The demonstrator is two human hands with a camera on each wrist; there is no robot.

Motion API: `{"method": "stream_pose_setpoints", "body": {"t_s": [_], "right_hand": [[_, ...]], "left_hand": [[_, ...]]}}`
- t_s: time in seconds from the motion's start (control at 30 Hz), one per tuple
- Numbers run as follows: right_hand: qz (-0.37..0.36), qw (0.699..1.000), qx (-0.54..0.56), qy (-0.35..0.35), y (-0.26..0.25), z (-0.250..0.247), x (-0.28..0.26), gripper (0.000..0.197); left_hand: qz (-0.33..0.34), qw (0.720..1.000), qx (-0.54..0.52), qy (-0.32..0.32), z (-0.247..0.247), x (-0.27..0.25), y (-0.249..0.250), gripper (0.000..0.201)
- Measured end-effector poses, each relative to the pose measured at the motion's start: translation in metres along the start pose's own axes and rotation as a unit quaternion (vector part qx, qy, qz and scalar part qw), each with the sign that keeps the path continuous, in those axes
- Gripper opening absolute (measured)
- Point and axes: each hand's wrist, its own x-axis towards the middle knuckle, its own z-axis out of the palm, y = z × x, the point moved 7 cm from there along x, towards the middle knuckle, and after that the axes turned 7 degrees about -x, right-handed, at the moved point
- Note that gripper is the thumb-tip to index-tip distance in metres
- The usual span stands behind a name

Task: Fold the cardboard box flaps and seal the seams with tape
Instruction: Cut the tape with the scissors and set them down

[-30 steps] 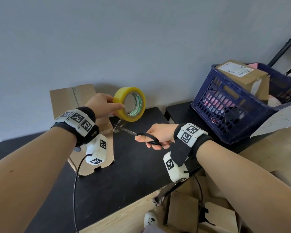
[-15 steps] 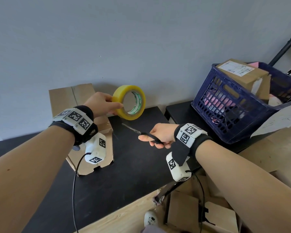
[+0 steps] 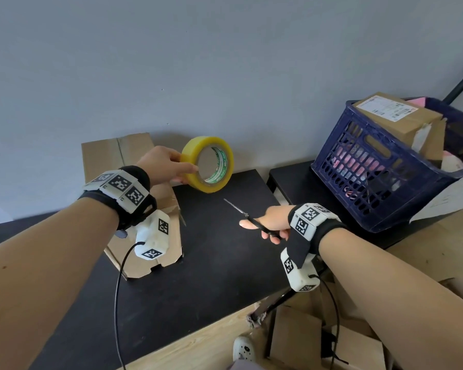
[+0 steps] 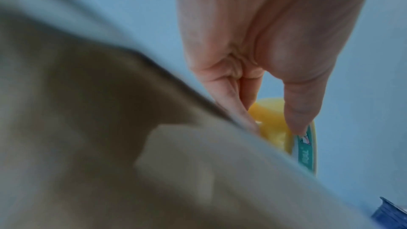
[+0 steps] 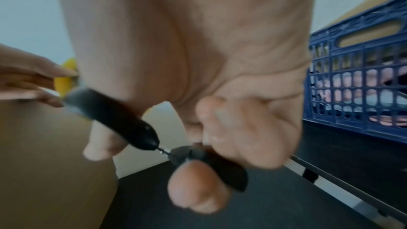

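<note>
My left hand holds a yellow tape roll upright in the air, thumb and fingers pinching its rim; the left wrist view shows the roll between the fingertips. My right hand grips black-handled scissors, blades together and pointing up-left toward the roll, a short gap apart from it. The right wrist view shows the handles held in curled fingers. A flattened cardboard box stands under my left wrist on the black table.
A blue plastic crate with a labelled cardboard parcel sits on a second black table at the right. More cardboard pieces lie on the wooden floor below. A grey wall stands close behind the table.
The scissors were at the tape under the roll a second ago; their blades have closed and my right hand has drawn them back to the right. The roll has lifted slightly.
</note>
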Motion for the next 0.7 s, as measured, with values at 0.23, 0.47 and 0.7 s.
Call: {"method": "stream_pose_setpoints", "body": {"t_s": [0.23,0.47,0.7], "right_hand": [[0.048,0.987,0.098,0.117,0.037,-0.031,0.024,0.053],[0.057,0.961,0.118,0.242,0.070,-0.056,0.058,0.046],[0.068,0.970,0.115,0.202,0.101,-0.034,0.113,0.045]], "left_hand": [[-0.032,0.999,-0.016,-0.021,0.023,0.011,0.027,0.034],[-0.063,0.997,-0.024,-0.037,0.088,0.042,0.045,0.015],[-0.189,0.981,0.001,-0.048,0.144,0.068,-0.006,0.020]]}}
